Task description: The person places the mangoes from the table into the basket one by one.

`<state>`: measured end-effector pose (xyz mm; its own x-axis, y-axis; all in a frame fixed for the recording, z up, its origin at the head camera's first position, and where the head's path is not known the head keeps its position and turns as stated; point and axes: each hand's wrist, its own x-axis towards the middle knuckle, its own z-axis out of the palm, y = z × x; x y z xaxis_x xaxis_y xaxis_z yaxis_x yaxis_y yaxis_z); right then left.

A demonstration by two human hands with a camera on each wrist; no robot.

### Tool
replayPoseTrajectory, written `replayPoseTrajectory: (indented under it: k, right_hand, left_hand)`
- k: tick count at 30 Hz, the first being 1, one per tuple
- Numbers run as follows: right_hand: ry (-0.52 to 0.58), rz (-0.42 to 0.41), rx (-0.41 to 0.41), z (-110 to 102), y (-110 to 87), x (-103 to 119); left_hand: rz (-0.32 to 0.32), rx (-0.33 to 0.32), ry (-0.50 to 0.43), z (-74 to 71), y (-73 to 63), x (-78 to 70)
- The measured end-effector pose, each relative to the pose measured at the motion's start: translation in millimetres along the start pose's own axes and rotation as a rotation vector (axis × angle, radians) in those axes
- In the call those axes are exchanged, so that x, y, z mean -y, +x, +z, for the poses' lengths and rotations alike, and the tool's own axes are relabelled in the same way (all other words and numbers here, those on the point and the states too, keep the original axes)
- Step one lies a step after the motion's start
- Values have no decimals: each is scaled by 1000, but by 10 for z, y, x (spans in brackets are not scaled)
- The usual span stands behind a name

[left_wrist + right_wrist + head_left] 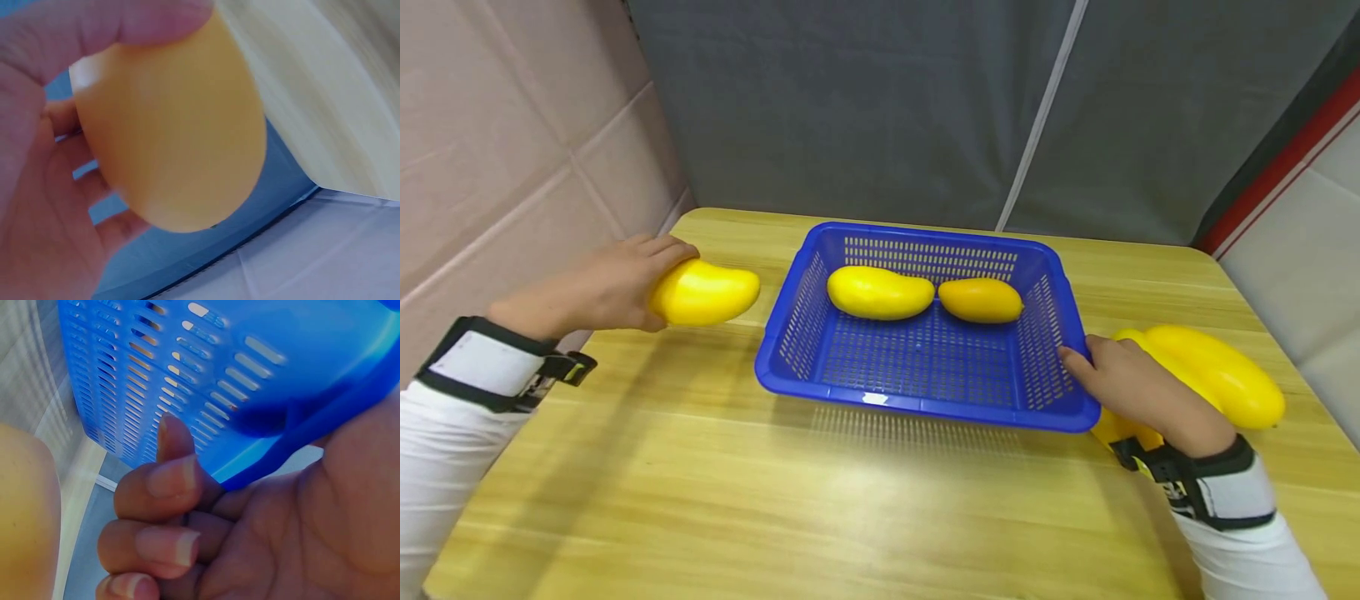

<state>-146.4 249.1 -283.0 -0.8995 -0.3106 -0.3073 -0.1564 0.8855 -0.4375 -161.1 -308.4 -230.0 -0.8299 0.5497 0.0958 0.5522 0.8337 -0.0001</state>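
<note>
My left hand (613,283) grips a yellow mango (709,293) above the table's left side, to the left of the basket. In the left wrist view the thumb lies across this mango (181,131), with fingers behind it. A blue plastic basket (917,404) with slotted walls is in the middle. Two mangoes lie inside it near the back wall, a longer yellow mango (880,293) and a more orange mango (981,300). My right hand (1138,387) holds the basket's right rim, thumb on the inside, and in the right wrist view its fingers (165,547) curl outside the wall.
Several yellow mangoes (1221,375) lie on the table right of the basket, partly hidden by my right hand and forearm. The wooden table (850,517) meets a grey curtain (865,108) at the back. Pale padded walls (497,142) stand at both sides.
</note>
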Motion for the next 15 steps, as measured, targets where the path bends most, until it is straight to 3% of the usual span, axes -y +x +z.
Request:
replayPoseTrajectory:
  k: [4, 15]
  right_hand:
    - [-17, -12, -21, 1, -5, -1]
    - [-30, -27, -43, 13, -6, -6]
  left_hand:
    - [-34, -15, 19, -119, 45, -95]
    - [25, -47, 23, -305, 255, -502]
